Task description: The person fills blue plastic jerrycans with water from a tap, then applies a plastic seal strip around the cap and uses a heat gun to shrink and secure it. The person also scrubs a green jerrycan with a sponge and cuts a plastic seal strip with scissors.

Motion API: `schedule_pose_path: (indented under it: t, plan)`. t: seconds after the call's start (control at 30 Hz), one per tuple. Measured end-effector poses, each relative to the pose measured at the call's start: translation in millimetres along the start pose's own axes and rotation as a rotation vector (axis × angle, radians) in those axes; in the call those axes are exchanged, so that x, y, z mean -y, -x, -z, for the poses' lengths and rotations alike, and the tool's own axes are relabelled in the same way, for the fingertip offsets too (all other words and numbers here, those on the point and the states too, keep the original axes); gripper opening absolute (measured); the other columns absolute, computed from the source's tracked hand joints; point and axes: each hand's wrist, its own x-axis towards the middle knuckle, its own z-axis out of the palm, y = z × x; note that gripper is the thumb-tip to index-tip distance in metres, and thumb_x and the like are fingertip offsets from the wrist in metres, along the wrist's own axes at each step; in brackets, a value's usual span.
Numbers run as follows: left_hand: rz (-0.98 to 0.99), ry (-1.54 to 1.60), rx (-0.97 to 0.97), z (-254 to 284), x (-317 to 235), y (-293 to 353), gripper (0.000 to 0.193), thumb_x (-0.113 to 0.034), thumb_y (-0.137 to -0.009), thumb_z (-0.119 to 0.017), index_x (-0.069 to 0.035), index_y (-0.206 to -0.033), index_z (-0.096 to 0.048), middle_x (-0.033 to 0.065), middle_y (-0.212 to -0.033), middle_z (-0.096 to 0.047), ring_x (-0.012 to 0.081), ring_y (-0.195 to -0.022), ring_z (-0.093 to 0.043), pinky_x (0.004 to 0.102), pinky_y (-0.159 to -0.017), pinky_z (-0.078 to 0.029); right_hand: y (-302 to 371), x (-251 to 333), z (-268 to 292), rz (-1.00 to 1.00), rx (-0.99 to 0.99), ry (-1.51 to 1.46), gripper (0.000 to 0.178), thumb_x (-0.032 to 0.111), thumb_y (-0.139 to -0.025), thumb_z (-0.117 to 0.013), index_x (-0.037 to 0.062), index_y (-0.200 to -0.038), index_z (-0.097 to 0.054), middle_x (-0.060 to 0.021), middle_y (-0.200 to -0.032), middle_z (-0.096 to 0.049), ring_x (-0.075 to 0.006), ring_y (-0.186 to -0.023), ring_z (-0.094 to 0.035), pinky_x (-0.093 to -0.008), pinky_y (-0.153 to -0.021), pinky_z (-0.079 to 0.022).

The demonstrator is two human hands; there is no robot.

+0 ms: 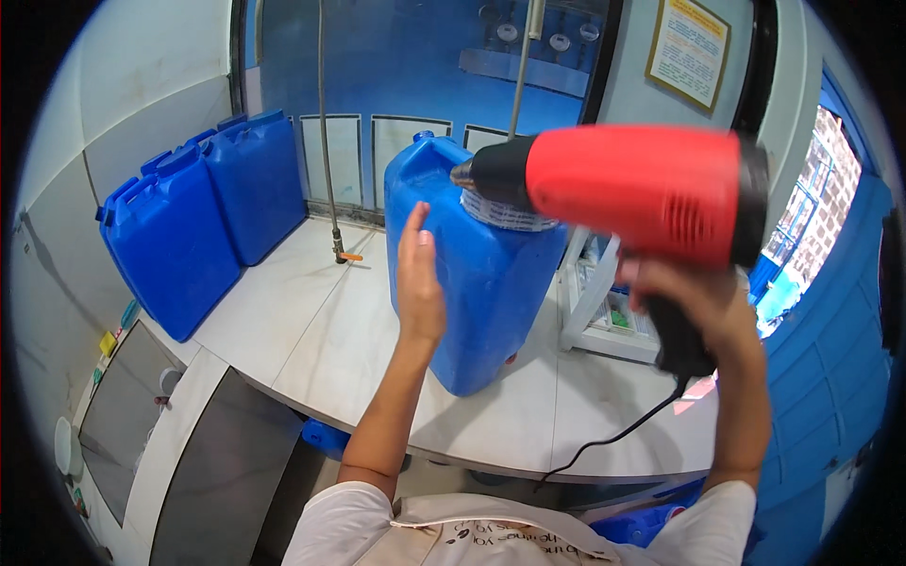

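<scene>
A large blue water jug stands upright on the white tiled counter in front of me. My right hand is wrapped round the black handle of a red heat gun. The gun's metal nozzle points left, just above the jug's wide neck. A printed plastic seal band circles that neck, and the gun hides part of it. My left hand is upright at the jug's near left side, fingers stretched out and holding nothing. Whether its palm touches the jug I cannot tell.
More blue jugs stand at the counter's left end. A pipe with an orange-handled valve comes down behind. The gun's black cord trails over the counter's front edge. A white-framed case stands at right, with a blue door beyond.
</scene>
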Motion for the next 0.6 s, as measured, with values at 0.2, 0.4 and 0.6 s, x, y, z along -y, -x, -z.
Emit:
schedule_pose_path:
  t: [0.2, 0.4, 0.6]
  plan:
    - [0.018, -0.148, 0.132, -39.7, -16.3, -3.4, 0.060, -0.039, -0.096, -0.021, 0.005, -0.135, -0.030, 0.0200, -0.140, -0.031, 0.0287, -0.134, -0.023, 0.0376, -0.109, -0.011, -67.1, 2.1, 70.2, -0.165, 0.072, -0.248, 0.027, 0.020, -0.072, -0.064, -0.0012, -0.087, -0.055, -0.0098, -0.070, -0.060, -0.0126, -0.049, -0.057, -0.0225, -0.044, -0.049]
    - [0.079, -0.341, 0.111, -62.8, -11.3, -18.8, 0.065, -0.043, -0.097, -0.016, 0.008, -0.137, -0.023, 0.0225, -0.142, -0.028, 0.0315, -0.135, -0.019, 0.0395, -0.110, -0.006, -70.4, -50.7, 109.2, -0.249, 0.041, -0.520, 0.024, 0.014, -0.073, -0.063, -0.0044, -0.087, -0.054, -0.0122, -0.069, -0.060, -0.0143, -0.047, -0.058, -0.0233, -0.042, -0.051]
    - [0.080, -0.383, 0.009, -69.5, -11.7, -22.4, 0.068, -0.046, -0.096, -0.019, 0.007, -0.138, -0.019, 0.0232, -0.142, -0.027, 0.0325, -0.134, -0.022, 0.0385, -0.110, -0.008, -22.1, -141.2, 126.2, -0.212, 0.065, -0.821, 0.032, 0.016, -0.074, -0.059, -0.0101, -0.091, -0.054, -0.0166, -0.072, -0.060, -0.0179, -0.048, -0.059, -0.0245, -0.043, -0.052]
